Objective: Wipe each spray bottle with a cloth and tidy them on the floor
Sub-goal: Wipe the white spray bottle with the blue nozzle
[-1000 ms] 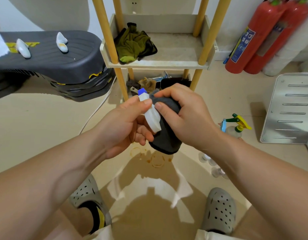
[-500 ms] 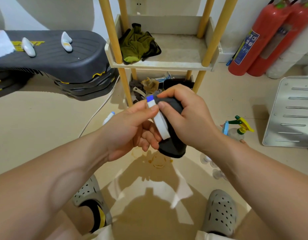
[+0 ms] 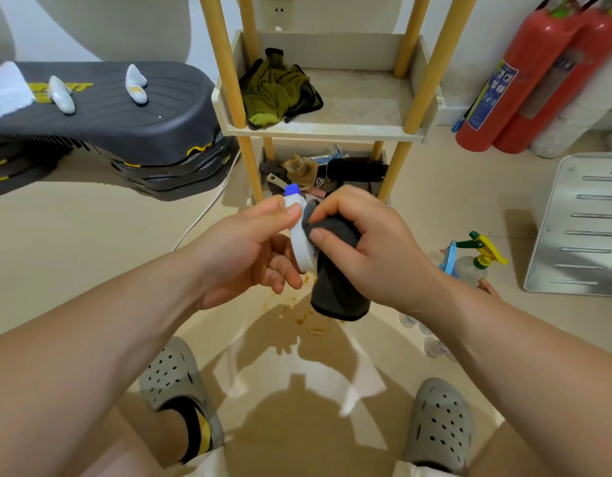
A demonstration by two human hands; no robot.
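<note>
The widest open floor (image 3: 91, 242) lies to the left, between the stacked black platforms (image 3: 125, 125) and the left forearm. Only a white cable (image 3: 208, 211) crosses it, near the shelf rack (image 3: 318, 129). Straight ahead, the rack's yellow posts and cluttered lower tier block the way. On the right, a yellow-triggered spray bottle (image 3: 469, 263) and some clear bottles (image 3: 432, 346) sit just beside the right forearm. A metal panel (image 3: 580, 228) and fire extinguishers (image 3: 497, 84) lie beyond, with a strip of floor between rack and panel. The left hand (image 3: 242, 249) grips a white bottle (image 3: 303, 249) and the right hand (image 3: 373, 246) a dark cloth (image 3: 339, 290). Below them, stained floor shows between the clogs (image 3: 174, 376).
</note>
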